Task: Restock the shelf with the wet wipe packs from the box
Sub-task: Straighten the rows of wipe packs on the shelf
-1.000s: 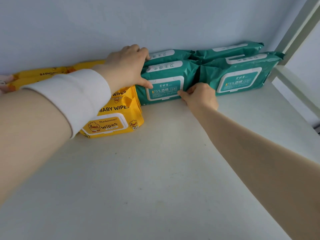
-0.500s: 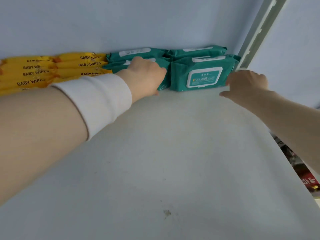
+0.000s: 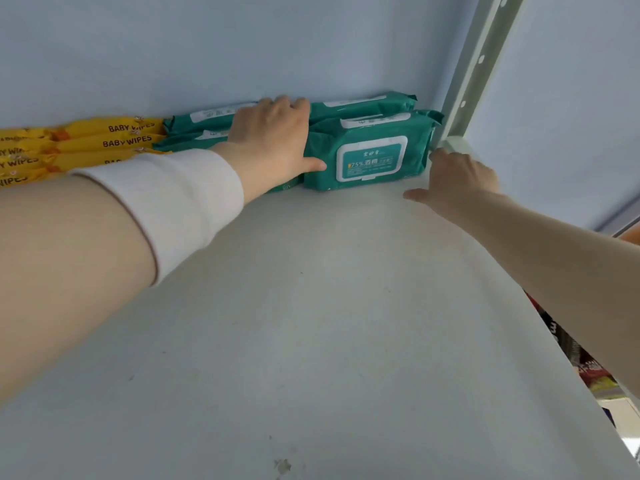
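Teal wet wipe packs stand at the back of a pale shelf point(image 3: 311, 306), against a blue wall point(image 3: 242, 46). The front right pack point(image 3: 370, 157) has a white-framed lid label reading "75% 酒精"; the smaller print is too small to read. The left hand point(image 3: 273, 140), with a white cuff point(image 3: 180, 202) on its wrist, lies flat over the teal packs, its grip apart and thumb pressing the label side. The right hand point(image 3: 457, 178), fingers loosely spread, touches that pack's right end beside the shelf post point(image 3: 478, 64). Yellow packs point(image 3: 104, 140) to the left read "BABY WIPES".
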